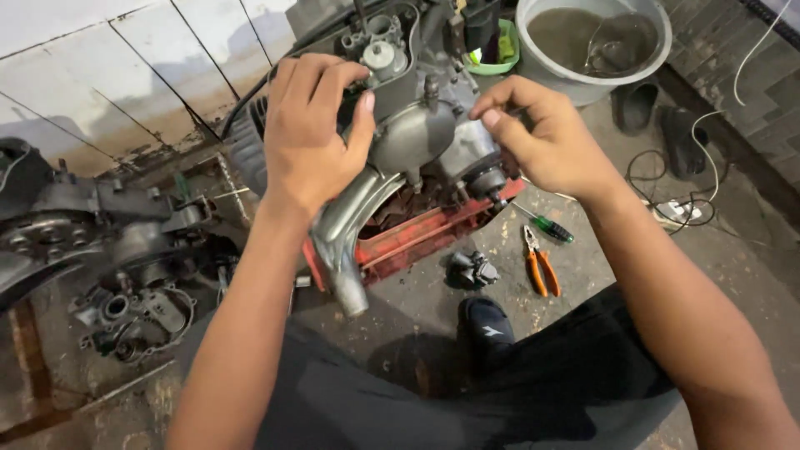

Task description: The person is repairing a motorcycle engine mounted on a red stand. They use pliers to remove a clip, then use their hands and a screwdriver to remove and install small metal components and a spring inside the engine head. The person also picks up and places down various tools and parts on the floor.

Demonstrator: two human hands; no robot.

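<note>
A grey scooter engine [417, 142] rests on a red metal stand [417, 237] on the concrete floor. My left hand [312, 133] lies on the engine's upper left side, fingers curled over the casing near a small silver carburettor part [382, 55]. My right hand [546, 137] is at the engine's right end, thumb and fingers pinched together just above a dark round fitting [486, 179]. Whether the fingers hold something small is too hard to see.
Another dismantled engine [75, 233] and loose casings [137, 312] lie at the left. Orange-handled pliers [540, 268], a green-handled screwdriver [546, 227] and a small black part [472, 270] lie on the floor. A grey bucket of murky liquid [593, 42], cables [675, 196] and my dark shoe [487, 325] are nearby.
</note>
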